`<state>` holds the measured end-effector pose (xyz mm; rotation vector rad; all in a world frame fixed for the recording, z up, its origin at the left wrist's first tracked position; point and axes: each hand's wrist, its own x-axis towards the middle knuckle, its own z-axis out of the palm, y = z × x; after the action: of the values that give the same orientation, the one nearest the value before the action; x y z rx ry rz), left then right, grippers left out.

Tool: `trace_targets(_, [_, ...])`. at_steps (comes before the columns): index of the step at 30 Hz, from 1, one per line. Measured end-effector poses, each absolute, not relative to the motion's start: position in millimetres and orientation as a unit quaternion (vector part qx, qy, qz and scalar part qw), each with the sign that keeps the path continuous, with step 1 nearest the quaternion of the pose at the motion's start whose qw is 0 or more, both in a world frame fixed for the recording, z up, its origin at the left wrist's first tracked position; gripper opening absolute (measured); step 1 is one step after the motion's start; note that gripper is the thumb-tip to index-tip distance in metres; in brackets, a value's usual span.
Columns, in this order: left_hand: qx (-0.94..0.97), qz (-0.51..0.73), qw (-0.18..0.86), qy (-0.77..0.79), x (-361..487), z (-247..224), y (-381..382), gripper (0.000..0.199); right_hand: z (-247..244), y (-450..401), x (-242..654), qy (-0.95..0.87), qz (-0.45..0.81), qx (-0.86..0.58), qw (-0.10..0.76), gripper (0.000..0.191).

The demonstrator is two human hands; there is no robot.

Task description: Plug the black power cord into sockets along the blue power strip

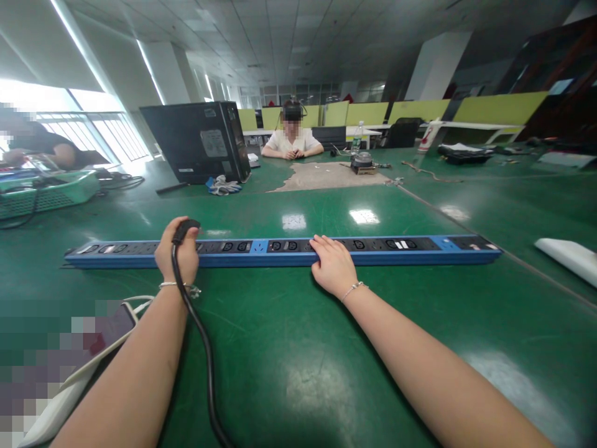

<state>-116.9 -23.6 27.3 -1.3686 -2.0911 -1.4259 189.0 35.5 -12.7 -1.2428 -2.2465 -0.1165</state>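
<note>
A long blue power strip (pixel 289 258) with black socket panels lies across the green table in front of me. Above its left part, my left hand (pixel 177 255) is closed around a black plug (pixel 185 230). From the plug a thick black cable (pixel 205 348) runs down past my forearm and out at the bottom edge. My right hand (pixel 333 264) rests on the strip near its middle, fingers stretched over the sockets. Part of the strip is hidden behind my left hand.
A black computer case (pixel 196 143) stands at the back left beside blue-and-grey gloves (pixel 224 185). A green basket (pixel 60 190) sits far left. Cardboard (pixel 321 177) lies farther back, before a seated person (pixel 293 140). A white object (pixel 569 258) is at right.
</note>
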Motion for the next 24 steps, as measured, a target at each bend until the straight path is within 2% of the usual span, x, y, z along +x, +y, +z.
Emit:
trace_targets(2, [-0.509, -0.491, 0.117, -0.697, -101, 33, -19, 0.038, -12, 36, 189, -0.839, -0.042, -0.464, 0.281, 0.049])
trace_targets(8, [-0.623, -0.360, 0.005, -0.695, -55, 20, 1, 0.036, -13, 36, 189, -0.840, -0.044, -0.459, 0.286, 0.050])
trace_targets(24, [-0.679, -0.228, 0.097, -0.691, -44, 16, -4, 0.033, -13, 36, 188, -0.837, -0.039, -0.461, 0.293, 0.049])
